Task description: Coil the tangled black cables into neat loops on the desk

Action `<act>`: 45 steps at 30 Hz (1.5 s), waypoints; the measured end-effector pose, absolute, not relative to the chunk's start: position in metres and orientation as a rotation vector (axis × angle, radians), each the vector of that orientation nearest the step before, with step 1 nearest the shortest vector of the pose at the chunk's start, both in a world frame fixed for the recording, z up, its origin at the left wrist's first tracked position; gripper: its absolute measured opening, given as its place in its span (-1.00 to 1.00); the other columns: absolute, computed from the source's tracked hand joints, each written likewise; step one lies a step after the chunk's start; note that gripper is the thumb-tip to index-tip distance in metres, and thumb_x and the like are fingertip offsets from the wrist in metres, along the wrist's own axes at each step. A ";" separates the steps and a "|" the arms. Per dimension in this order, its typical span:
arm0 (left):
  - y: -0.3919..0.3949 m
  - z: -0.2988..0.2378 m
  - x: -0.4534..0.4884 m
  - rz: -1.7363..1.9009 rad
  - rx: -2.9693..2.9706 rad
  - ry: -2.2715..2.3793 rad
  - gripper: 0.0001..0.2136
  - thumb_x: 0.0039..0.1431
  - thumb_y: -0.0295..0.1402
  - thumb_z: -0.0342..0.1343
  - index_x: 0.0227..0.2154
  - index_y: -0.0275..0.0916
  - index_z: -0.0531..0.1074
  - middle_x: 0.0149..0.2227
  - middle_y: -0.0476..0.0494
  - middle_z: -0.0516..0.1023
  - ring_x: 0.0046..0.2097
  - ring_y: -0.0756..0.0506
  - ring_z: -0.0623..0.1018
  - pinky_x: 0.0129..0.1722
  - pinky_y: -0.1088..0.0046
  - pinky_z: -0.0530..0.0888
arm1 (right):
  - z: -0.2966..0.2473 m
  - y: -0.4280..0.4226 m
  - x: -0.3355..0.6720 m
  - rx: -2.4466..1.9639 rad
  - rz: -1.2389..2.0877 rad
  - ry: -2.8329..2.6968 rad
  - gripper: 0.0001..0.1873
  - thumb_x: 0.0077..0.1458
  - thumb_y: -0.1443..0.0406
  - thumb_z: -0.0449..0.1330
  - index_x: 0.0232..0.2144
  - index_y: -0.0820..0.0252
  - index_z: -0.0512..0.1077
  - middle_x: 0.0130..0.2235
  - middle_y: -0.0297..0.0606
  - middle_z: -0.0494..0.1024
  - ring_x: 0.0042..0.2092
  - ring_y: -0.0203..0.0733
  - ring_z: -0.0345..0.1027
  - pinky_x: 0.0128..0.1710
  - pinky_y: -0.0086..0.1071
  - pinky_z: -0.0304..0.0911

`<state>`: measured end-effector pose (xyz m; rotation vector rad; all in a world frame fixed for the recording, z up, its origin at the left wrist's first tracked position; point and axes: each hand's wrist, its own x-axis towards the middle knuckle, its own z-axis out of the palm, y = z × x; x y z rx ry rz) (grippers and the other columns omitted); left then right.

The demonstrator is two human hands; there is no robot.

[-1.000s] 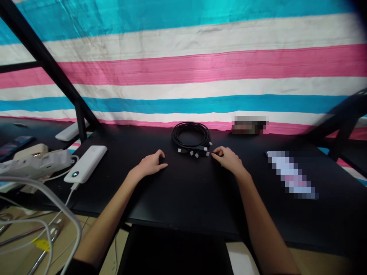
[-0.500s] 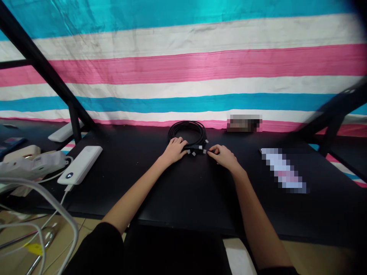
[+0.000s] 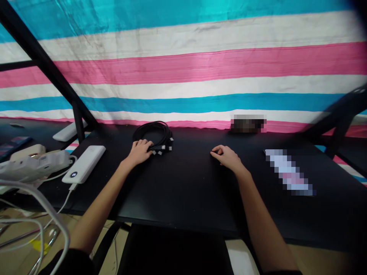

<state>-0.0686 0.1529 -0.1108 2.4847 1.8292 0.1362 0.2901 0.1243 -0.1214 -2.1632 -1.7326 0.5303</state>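
Observation:
A coil of black cables (image 3: 164, 131) lies on the black table, with several connector ends with whitish tips (image 3: 163, 148) bunched at its lower right. My left hand (image 3: 140, 152) grips the near left side of this coil, its fingers over the loops and its thumb beside the connectors. To the right, apart from the coil, my right hand (image 3: 227, 156) rests low at the table top. Its fingers are curled in, with thumb and index tips close together, and no object shows in them.
On the left lie a white power bank (image 3: 84, 164) with a cable plugged in and a white power strip (image 3: 37, 165). A blurred-out flat item (image 3: 289, 172) lies at right, a blurred dark item (image 3: 248, 124) at the back. Black frame bars (image 3: 54, 82) flank the table before a striped sheet (image 3: 195, 68).
My left hand has slid the cable coil to the left, away from my right hand. My right hand has stayed nearly in place. The view has shifted slightly.

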 end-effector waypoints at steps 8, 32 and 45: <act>0.151 -0.108 -0.136 0.125 2.281 2.089 -0.69 0.09 -0.34 -0.02 -0.08 -0.14 0.41 -0.03 -0.24 0.44 0.08 -0.26 0.37 0.08 0.11 0.18 | -0.122 0.123 0.288 -2.167 0.489 -1.734 -0.75 0.06 0.11 0.16 -0.23 0.06 0.47 -0.24 -0.32 0.49 -0.41 -0.27 0.39 -0.39 -0.39 0.14; 0.177 -0.095 -0.089 0.729 1.880 2.105 -0.70 0.10 -0.18 0.01 -0.38 -0.27 0.56 -0.40 -0.18 0.62 -0.25 -0.22 0.58 -0.28 0.42 0.42 | -0.118 0.121 0.284 -2.165 0.437 -1.793 -0.79 0.07 0.14 0.15 -0.25 0.06 0.46 -0.24 -0.30 0.48 -0.33 -0.19 0.41 -0.42 -0.38 0.14; 0.149 -0.061 -0.098 1.643 1.549 2.168 -0.71 0.30 -0.30 -0.22 -0.08 -0.31 0.29 -0.31 -0.17 0.57 -0.44 -0.08 0.52 -0.36 0.41 0.41 | -0.118 0.120 0.282 -2.137 0.411 -1.772 -0.81 0.06 0.15 0.16 -0.28 0.04 0.47 -0.26 -0.28 0.47 -0.27 -0.14 0.40 -0.40 -0.38 0.12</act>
